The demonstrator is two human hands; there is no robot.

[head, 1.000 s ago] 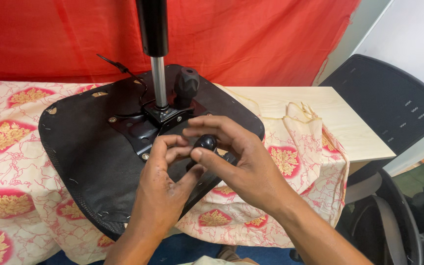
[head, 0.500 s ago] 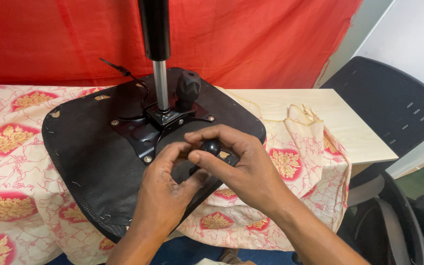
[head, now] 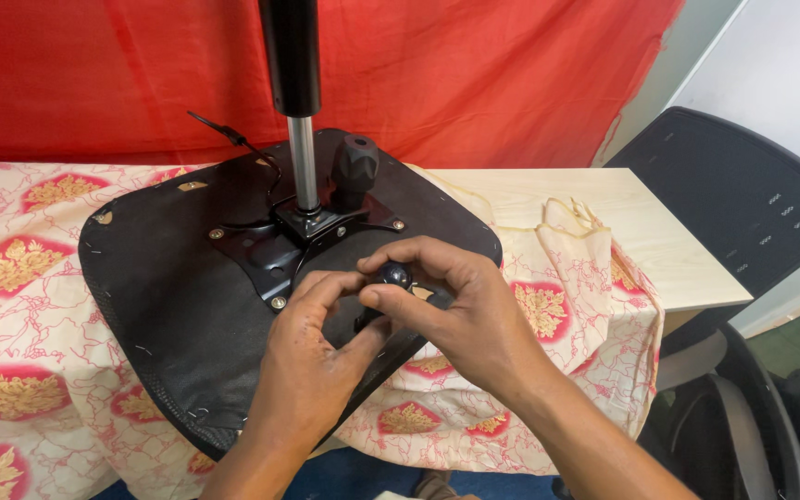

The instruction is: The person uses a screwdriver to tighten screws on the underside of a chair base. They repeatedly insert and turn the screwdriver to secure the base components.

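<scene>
Backdrop: red curtain (head: 94,83) behind floral tablecloth (head: 20,315).
Seat base (head: 178,315): upside down, gas cylinder (head: 293,83) upright at 12 o'clock.
Lever knob (head: 393,274): at centre, pinched by right hand (head: 460,319).
Left hand (head: 312,370): fingers closed on the lever below the knob, at 7 o'clock.

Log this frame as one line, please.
left hand: steadies lever under knob | right hand: fingers pinch small black knob | chair seat: upside down on patterned cloth | gas post: upright
</scene>
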